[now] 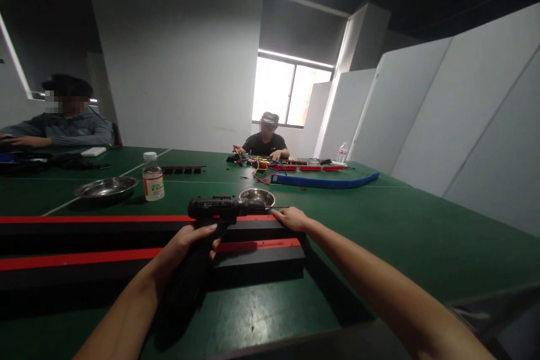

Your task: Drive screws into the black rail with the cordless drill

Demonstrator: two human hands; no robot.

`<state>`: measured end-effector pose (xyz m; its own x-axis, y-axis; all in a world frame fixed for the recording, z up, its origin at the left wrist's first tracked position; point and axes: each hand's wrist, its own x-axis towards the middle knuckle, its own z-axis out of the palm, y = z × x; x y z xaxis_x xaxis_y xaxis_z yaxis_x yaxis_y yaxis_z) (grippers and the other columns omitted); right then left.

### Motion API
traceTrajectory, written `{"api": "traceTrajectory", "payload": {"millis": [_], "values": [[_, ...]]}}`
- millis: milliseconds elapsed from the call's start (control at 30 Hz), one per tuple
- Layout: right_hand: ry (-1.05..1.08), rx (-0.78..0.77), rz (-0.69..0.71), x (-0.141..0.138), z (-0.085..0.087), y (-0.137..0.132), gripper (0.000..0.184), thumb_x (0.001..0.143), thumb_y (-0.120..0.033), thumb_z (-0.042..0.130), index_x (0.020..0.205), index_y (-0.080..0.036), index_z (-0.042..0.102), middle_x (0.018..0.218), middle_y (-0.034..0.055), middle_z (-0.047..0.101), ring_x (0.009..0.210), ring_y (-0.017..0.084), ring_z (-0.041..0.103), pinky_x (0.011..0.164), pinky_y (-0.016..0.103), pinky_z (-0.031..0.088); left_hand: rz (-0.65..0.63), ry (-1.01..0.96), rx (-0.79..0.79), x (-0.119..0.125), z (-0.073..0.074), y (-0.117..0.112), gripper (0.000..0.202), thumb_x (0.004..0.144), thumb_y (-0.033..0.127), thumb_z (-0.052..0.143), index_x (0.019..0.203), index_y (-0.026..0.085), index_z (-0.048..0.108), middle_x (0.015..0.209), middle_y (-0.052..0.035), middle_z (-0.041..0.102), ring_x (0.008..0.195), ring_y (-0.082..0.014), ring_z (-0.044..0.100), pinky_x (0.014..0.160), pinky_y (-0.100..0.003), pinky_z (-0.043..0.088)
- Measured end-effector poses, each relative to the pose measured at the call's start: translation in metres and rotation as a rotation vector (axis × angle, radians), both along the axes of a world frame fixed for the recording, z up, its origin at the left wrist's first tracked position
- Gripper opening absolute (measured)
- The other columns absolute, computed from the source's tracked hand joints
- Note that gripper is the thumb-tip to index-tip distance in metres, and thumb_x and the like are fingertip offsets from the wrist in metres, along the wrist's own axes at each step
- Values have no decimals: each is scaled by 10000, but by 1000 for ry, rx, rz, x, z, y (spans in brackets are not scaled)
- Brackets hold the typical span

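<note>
A black cordless drill (217,209) lies level above two long bars, its chuck pointing right. My left hand (196,239) is wrapped round its handle, with the thumb along the near side. At the chuck end, the fingers of my right hand (292,218) are closed by the thin drill bit (278,207) and seem to pinch it; the fingertips are partly hidden. Below the drill run a far black bar with a red top (126,225) and a near red-topped black bar (261,259). Just behind the chuck sits a small metal bowl (258,197).
A clear bottle (153,177) and an oval metal dish (105,187) stand at left on the green table (379,230). Farther back lie a blue strip (324,180) and coloured wires (262,166). One person (268,140) sits opposite, another (80,124) at far left.
</note>
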<state>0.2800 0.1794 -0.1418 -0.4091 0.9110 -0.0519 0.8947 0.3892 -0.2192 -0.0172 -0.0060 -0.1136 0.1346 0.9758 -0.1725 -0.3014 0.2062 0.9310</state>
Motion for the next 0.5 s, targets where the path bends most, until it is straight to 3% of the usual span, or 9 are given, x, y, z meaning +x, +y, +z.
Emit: {"api": "traceTrajectory", "payload": {"millis": [167,267,400,500], "values": [[-11,3,86,-15,2,1,581,993,-630,325,1337,-316,671,1316,73,681,1232,311,613,994,359,455,7,45,9,2,2,0,329,756,417,789,719,110,677,680,-50,607,543,-131,573,481,-208,446],[15,-33,56,-20,3,1,597,984,-648,324,1255,-291,718,1314,87,681,1220,334,619,1007,404,461,27,64,-12,3,3,-1,336,747,427,787,706,114,674,666,-53,607,528,-136,562,467,-216,433],[96,-62,-20,-27,4,-3,606,942,-692,392,1032,-233,777,1131,118,746,1114,360,666,969,441,482,60,54,-28,3,4,-2,324,737,418,793,698,121,669,658,-49,610,530,-140,578,484,-219,447],[149,-54,-26,-34,3,-6,577,916,-703,444,986,-234,774,1084,120,754,1080,374,672,959,476,480,44,50,-29,3,3,0,333,732,433,799,704,129,667,633,-46,607,530,-142,579,477,-215,443]]}}
